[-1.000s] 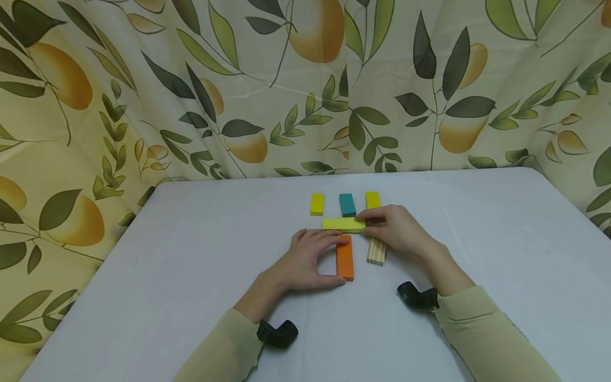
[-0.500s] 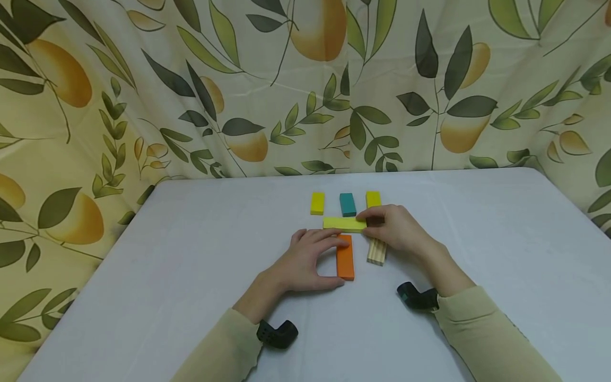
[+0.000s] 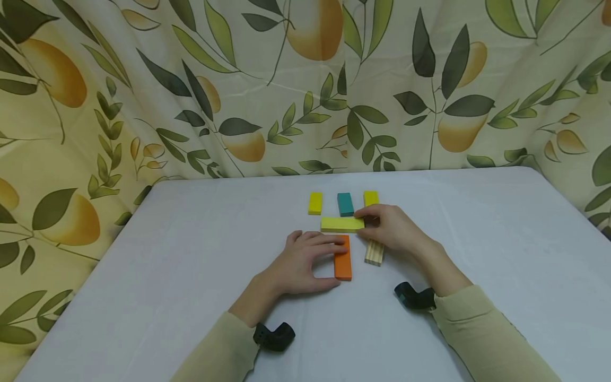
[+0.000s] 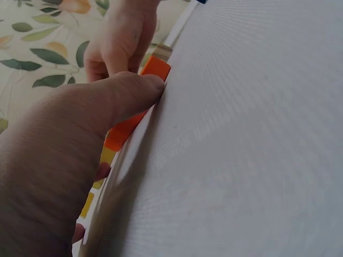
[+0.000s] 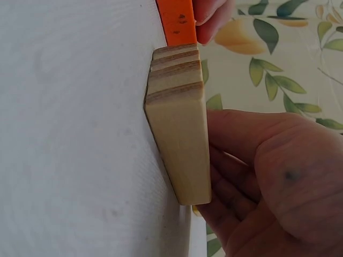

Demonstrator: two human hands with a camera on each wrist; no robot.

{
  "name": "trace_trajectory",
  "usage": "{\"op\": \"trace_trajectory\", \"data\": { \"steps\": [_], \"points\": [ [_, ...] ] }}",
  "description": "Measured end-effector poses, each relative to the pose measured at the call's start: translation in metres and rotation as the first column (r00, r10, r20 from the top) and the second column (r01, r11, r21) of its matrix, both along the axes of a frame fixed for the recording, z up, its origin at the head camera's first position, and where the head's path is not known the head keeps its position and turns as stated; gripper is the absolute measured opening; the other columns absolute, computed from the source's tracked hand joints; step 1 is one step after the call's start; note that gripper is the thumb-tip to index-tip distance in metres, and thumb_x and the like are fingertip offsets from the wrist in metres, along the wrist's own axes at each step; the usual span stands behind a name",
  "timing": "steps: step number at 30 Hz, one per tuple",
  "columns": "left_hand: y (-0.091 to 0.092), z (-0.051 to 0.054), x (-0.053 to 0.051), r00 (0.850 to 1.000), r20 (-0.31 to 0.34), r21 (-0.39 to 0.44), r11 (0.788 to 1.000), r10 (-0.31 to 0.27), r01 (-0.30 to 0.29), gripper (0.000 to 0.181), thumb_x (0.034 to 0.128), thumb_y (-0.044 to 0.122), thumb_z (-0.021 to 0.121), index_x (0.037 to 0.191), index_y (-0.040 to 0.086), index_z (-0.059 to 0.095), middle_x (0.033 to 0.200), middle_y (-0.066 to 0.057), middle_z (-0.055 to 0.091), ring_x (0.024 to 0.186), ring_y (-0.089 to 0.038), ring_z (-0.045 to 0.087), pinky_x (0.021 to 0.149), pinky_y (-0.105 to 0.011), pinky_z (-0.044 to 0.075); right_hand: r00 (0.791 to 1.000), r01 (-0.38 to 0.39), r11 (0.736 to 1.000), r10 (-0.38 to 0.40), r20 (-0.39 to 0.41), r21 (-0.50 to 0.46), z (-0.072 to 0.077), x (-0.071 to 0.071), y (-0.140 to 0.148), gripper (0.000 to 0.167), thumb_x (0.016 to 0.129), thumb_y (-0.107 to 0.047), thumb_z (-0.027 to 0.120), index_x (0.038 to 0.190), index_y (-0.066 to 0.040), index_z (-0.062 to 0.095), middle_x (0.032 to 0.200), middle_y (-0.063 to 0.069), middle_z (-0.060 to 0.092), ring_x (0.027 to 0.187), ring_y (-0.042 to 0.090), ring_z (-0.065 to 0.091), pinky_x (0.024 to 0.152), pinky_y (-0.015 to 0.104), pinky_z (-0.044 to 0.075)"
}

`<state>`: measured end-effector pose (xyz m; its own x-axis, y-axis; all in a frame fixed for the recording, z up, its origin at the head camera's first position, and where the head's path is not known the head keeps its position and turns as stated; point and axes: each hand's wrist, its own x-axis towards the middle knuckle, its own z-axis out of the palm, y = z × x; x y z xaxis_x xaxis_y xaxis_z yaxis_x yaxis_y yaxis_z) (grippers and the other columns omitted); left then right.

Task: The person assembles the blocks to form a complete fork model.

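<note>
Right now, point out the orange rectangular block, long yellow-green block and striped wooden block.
Orange rectangular block (image 3: pixel 342 265), head view: uncovered part of its top face.
Long yellow-green block (image 3: pixel 339 223), head view: middle of its top face.
Striped wooden block (image 5: pixel 181 142), right wrist view: its plain pale face.

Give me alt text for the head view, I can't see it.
A person's left hand spans an orange block and their right hand pinches the end of a long yellow block on a white table. Beyond lie two more yellow blocks with a teal block between; a striped wooden block lies nearer.
</note>
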<state>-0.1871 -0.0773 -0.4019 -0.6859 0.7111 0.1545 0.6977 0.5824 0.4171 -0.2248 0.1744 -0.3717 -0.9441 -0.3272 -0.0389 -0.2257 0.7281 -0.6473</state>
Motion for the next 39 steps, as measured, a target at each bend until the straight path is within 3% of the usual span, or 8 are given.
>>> {"op": "trace_trajectory", "data": {
  "steps": [13, 39],
  "points": [
    [-0.0005, -0.0006, -0.0009, 0.999, -0.046, -0.002, 1.000, -0.011, 0.011, 0.056, 0.0873, 0.047, 0.075, 0.139, 0.030, 0.064, 0.144, 0.018, 0.054, 0.134, -0.013, 0.042, 0.110, -0.063, 0.020, 1.000, 0.002, 1.000, -0.002, -0.011, 0.003, 0.0000, 0.0005, -0.0010, 0.037, 0.092, -0.010, 0.073, 0.128, -0.002, 0.068, 0.129, 0.020, 0.062, 0.117, 0.037, 0.053, 0.108, 0.056, 0.037],
    [0.0009, 0.0012, -0.0007, 0.999, -0.053, -0.022, 1.000, -0.007, 0.005, 0.055, 0.0895, 0.046, 0.073, 0.141, 0.029, 0.063, 0.146, 0.016, 0.052, 0.134, -0.017, 0.042, 0.108, -0.064, 0.021, 1.000, -0.008, 1.000, 0.008, -0.006, 0.010, -0.0015, -0.0020, 0.0014, 0.036, 0.092, -0.012, 0.073, 0.127, -0.005, 0.069, 0.131, 0.018, 0.062, 0.122, 0.038, 0.050, 0.110, 0.058, 0.032]
  ]
}}
